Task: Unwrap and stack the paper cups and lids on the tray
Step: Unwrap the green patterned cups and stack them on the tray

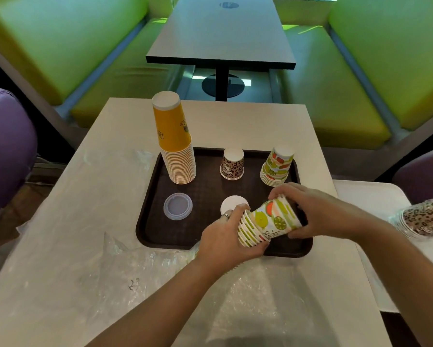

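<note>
Over the front of the dark brown tray (150, 221), both hands hold a sideways stack of fruit-print paper cups (270, 222). My left hand (225, 239) grips its rim end and my right hand (310, 211) grips its base end. On the tray stand a tall upside-down stack of yellow cups (175, 144), a leopard-print cup (232, 164) and a short fruit-print stack (276, 166). A clear plastic lid (177, 206) and a white lid (231, 204) lie flat on the tray.
Clear plastic wrapping (125, 266) lies crumpled on the white table (235, 121) in front of and left of the tray. A wrapped sleeve of leopard-print cups (423, 219) lies on a second white table at the right. Green benches and a dark table stand behind.
</note>
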